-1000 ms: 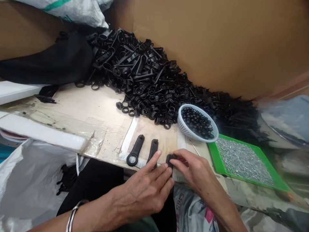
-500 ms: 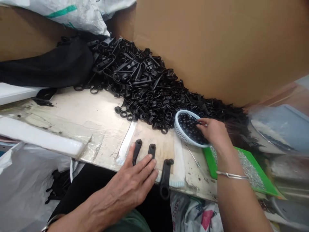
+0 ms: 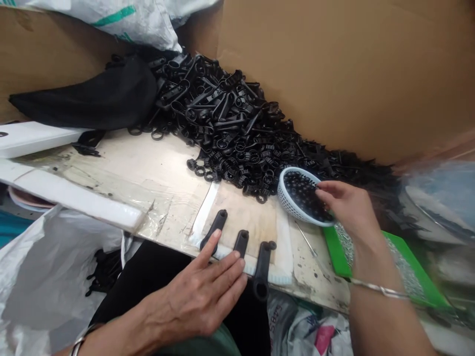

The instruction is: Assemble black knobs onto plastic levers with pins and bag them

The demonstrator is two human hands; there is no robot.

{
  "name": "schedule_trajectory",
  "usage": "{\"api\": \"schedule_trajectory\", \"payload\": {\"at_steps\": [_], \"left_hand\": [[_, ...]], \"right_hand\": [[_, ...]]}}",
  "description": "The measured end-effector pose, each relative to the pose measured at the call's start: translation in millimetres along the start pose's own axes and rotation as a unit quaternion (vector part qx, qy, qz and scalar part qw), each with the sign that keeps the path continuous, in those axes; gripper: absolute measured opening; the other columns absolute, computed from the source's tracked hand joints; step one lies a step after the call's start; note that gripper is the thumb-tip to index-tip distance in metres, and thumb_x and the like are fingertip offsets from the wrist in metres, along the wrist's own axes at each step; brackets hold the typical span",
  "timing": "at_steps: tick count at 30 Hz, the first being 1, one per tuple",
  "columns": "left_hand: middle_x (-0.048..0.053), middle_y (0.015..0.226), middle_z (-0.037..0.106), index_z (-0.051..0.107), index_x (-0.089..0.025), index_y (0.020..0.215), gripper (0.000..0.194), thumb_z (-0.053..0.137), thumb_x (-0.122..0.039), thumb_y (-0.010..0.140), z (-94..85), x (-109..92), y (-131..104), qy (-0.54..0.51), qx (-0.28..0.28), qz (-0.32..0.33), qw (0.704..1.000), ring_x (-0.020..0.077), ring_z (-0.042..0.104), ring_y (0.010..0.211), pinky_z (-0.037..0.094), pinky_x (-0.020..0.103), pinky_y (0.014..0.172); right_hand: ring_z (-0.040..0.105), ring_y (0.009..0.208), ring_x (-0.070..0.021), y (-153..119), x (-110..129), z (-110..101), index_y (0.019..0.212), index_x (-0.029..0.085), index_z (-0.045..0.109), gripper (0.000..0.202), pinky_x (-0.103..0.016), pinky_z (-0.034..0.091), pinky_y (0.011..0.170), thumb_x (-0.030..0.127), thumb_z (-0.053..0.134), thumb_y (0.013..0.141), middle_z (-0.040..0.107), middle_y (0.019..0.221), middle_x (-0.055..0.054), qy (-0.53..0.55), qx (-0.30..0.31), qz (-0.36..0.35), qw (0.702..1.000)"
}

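Note:
My left hand [image 3: 211,289] lies flat with its fingers spread at the table's front edge. Its fingertips touch a left black handle part [image 3: 215,228] and a middle one [image 3: 241,242]. A third black handle part [image 3: 262,269], with a small round piece at its top, juts over the edge to the right of that hand. Over the right rim of a pale blue basket [image 3: 293,210] full of small black pieces [image 3: 302,193], my right hand [image 3: 343,200] has its thumb and forefinger pinched together. What sits between those fingertips is too small to make out.
Black plastic parts [image 3: 230,118] are heaped along the cardboard wall [image 3: 334,74]. Right of the basket lies a green tray [image 3: 336,254] of small metal pieces. A thin metal tool [image 3: 306,238] rests near it. White foam [image 3: 70,195] lines the left front edge, above a white bag [image 3: 52,277].
The view has shifted, moving the scene slightly rightward. My left hand has drawn back a little along the handle parts. My right hand has lifted slightly, from among the small black pieces toward the basket's right rim.

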State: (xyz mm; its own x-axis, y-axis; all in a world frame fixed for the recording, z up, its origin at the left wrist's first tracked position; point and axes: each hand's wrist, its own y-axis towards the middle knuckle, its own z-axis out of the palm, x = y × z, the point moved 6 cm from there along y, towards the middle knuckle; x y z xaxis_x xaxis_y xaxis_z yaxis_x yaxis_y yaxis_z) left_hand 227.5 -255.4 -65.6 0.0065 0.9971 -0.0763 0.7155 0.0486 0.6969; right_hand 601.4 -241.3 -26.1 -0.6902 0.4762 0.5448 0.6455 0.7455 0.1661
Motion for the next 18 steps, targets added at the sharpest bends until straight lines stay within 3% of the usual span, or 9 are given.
{"api": "schedule_trajectory", "payload": {"at_steps": [4, 9, 12, 14, 16, 18], "left_hand": [[0.014, 0.121, 0.074, 0.069, -0.004, 0.115, 0.026, 0.048, -0.006, 0.100, -0.1, -1.1, -4.7, -0.002, -0.003, 0.003, 1.000, 0.0279, 0.065, 0.125, 0.015, 0.067, 0.127], [0.015, 0.130, 0.070, 0.065, -0.006, 0.123, 0.025, 0.057, -0.011, 0.099, 11.5, 2.2, -7.3, 0.016, 0.009, -0.023, 1.000, 0.0280, 0.061, 0.131, 0.011, 0.073, 0.124], [0.015, 0.127, 0.071, 0.065, -0.007, 0.120, 0.024, 0.062, -0.017, 0.099, 14.5, 2.7, -5.5, 0.032, 0.006, -0.039, 0.999, 0.0270, 0.062, 0.129, 0.009, 0.072, 0.124], [0.015, 0.123, 0.072, 0.066, -0.006, 0.117, 0.022, 0.062, -0.017, 0.098, 13.1, 1.6, -2.6, 0.037, 0.011, -0.038, 0.999, 0.0263, 0.064, 0.126, 0.008, 0.071, 0.125], [0.015, 0.120, 0.073, 0.066, -0.006, 0.116, 0.020, 0.059, -0.016, 0.099, 11.4, 0.9, 0.3, 0.043, 0.029, -0.035, 0.998, 0.0248, 0.065, 0.124, 0.007, 0.070, 0.126], [0.014, 0.118, 0.074, 0.067, -0.007, 0.114, 0.019, 0.056, -0.016, 0.101, 10.5, 1.2, 1.9, 0.047, 0.047, -0.034, 0.997, 0.0233, 0.066, 0.122, 0.007, 0.068, 0.126]], "right_hand": [[0.057, 0.061, -0.0153, -32.7, 7.3, -6.7, 0.109, 0.020, 0.072, 0.064, -0.032, 0.051, 0.054, 0.065, 0.079, 0.063, 0.066, 0.081, -0.006, 0.206, 0.047, 0.010, 0.977], [0.059, 0.068, -0.0155, -62.8, 24.1, -9.5, 0.104, 0.025, 0.074, 0.053, -0.027, 0.048, 0.051, 0.055, 0.086, 0.063, 0.068, 0.088, -0.007, 0.324, 0.063, 0.004, 0.944], [0.059, 0.068, -0.0167, -79.3, 35.1, -8.6, 0.102, 0.028, 0.075, 0.045, -0.028, 0.047, 0.049, 0.053, 0.085, 0.066, 0.069, 0.090, -0.006, 0.345, 0.066, -0.007, 0.936], [0.058, 0.065, -0.0168, -93.5, 43.7, -5.8, 0.100, 0.029, 0.076, 0.039, -0.029, 0.048, 0.050, 0.051, 0.085, 0.069, 0.068, 0.081, -0.004, 0.338, 0.067, -0.008, 0.939], [0.059, 0.065, -0.0172, -109.1, 54.6, -0.8, 0.097, 0.030, 0.078, 0.029, -0.030, 0.050, 0.055, 0.044, 0.084, 0.073, 0.067, 0.075, -0.002, 0.290, 0.064, -0.016, 0.955], [0.062, 0.068, -0.0179, -124.0, 73.5, 6.1, 0.097, 0.031, 0.078, 0.020, -0.029, 0.052, 0.058, 0.039, 0.081, 0.078, 0.070, 0.080, -0.002, 0.193, 0.058, -0.083, 0.976]]}}
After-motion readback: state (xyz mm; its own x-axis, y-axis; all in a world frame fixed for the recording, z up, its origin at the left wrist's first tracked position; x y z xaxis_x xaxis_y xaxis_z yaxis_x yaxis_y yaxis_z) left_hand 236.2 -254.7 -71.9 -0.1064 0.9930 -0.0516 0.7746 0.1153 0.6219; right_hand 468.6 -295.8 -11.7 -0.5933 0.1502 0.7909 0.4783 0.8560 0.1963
